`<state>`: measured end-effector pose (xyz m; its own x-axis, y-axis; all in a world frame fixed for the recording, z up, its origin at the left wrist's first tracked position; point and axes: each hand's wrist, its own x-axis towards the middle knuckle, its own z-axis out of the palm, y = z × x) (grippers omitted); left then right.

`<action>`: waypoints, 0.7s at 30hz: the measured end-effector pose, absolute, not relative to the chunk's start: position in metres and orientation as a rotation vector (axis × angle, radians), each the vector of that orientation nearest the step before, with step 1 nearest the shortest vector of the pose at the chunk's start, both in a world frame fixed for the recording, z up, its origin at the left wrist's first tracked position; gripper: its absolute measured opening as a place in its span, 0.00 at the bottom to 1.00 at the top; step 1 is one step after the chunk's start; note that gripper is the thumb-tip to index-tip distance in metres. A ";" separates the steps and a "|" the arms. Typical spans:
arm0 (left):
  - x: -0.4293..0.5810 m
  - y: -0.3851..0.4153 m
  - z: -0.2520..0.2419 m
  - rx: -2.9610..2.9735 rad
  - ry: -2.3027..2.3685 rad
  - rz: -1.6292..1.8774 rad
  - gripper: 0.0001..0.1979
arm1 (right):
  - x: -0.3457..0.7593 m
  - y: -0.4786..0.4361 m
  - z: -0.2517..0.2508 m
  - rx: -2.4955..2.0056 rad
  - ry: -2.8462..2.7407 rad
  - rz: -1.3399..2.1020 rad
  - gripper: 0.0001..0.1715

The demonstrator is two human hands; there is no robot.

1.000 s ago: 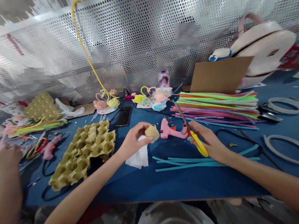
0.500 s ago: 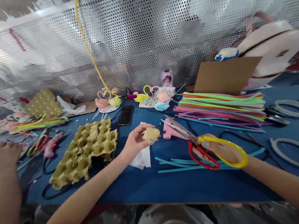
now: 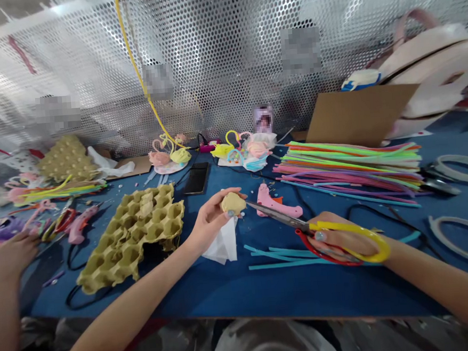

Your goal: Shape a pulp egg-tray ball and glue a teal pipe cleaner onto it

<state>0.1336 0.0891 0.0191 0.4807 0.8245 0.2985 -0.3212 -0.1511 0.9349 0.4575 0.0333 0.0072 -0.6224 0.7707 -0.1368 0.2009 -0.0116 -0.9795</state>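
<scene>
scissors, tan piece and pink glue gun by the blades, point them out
Scissors (image 3: 294, 222): head view, on the blades near the handles.
Tan piece (image 3: 232, 203): head view, on its middle.
Pink glue gun (image 3: 265, 197): head view, on its grip.

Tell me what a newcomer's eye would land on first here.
Probably the thick bundle of bright, multicoloured, stick-like strands, lying right of centre on the blue table. Next, the red-and-yellow-handled metal scissors in the right grip, their tips near the small, rounded, tan piece in the left grip.

Light soft, moderate | bright glare on perforated metal panel (image 3: 218, 64) | edges stretched, blurred
</scene>
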 end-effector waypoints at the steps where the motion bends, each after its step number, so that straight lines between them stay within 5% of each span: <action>1: 0.134 0.089 0.019 1.384 0.485 1.070 0.25 | 0.457 0.034 0.007 -1.009 -1.826 1.673 0.33; 21: 0.121 0.101 0.011 1.661 0.514 1.045 0.29 | 0.457 0.038 0.007 -1.123 -1.597 2.018 0.34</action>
<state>0.1214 0.1013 0.0112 0.5248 0.7611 0.3812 -0.1628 -0.3498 0.9226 0.4568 0.0382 0.0075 -0.6338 0.6777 -0.3728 0.2072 -0.3155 -0.9260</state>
